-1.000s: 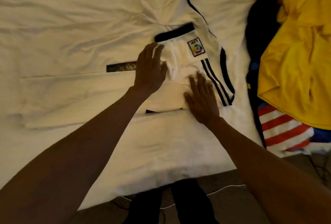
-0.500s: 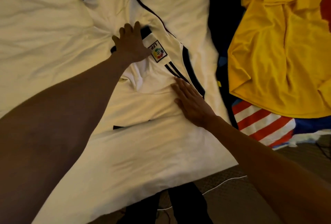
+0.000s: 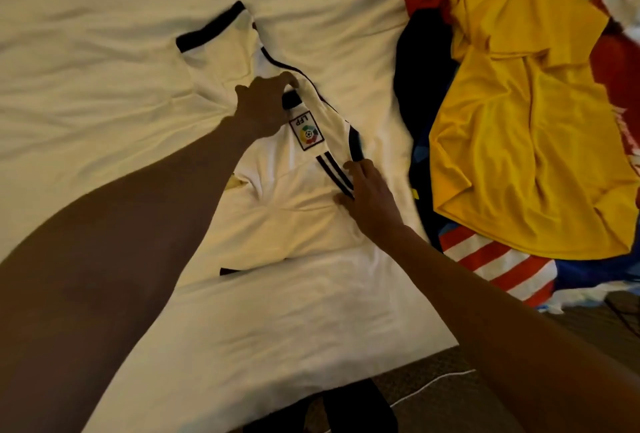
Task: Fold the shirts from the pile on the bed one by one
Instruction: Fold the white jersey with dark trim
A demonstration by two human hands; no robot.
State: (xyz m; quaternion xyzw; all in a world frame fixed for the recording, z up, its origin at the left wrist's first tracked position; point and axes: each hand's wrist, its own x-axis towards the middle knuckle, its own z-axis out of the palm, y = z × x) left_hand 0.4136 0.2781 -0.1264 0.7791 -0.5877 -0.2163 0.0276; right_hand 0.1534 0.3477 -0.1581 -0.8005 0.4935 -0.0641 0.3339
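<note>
A white shirt [image 3: 287, 224] with black trim and a square badge lies partly folded on the bed [image 3: 104, 68]. My left hand [image 3: 265, 105] reaches over it and pinches the folded sleeve at its black cuff, just above the badge. My right hand [image 3: 369, 191] sits on the striped shoulder, fingers curled at the shirt's black-edged right side, thumb spread on the cloth. The other sleeve [image 3: 214, 34] with a black cuff lies spread toward the far side. A pile of shirts [image 3: 519, 141] waits on the right, a yellow one on top.
Under the yellow shirt lie a dark blue garment [image 3: 422, 61] and a red-and-white striped one [image 3: 498, 266]. The bed's near edge runs across the bottom, with carpet [image 3: 433, 394], a white cord and my dark trouser legs [image 3: 346, 412] below it.
My left hand went from lying flat on the sleeve to pinching its cuff edge. My right hand slid up to the striped shoulder's edge and curled its fingers. The view shifted.
</note>
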